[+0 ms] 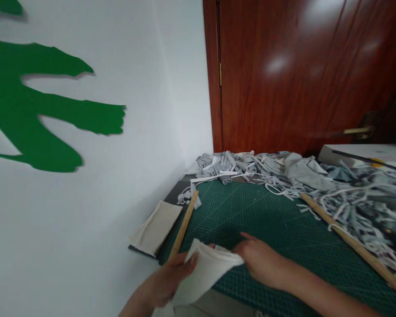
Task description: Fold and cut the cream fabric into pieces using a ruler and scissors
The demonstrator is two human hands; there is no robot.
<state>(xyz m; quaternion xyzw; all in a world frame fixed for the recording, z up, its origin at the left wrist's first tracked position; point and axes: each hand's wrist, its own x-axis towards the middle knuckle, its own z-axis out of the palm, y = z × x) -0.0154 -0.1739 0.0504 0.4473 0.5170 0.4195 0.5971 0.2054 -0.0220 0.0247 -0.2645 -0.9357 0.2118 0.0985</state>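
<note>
A cream-white piece of fabric (203, 268) hangs between my hands over the near edge of the green cutting mat (232, 215). My left hand (170, 279) grips its left side, thumb lying on top of the cloth. At the fabric's upper right corner, my right hand (259, 262) is closed, its index finger pointing partly outward. The right fingertips are partly hidden behind the hand and cloth. On the left of the table lies a folded stack of cream fabric (158, 224), apart from both hands.
Wooden strips lie along the mat's left (185, 224) and right (353, 246) sides. Grey and white fabric scraps (366, 207) are heaped along the back and right. A white wall (135, 189) bounds the left; a brown door (284, 97) stands behind.
</note>
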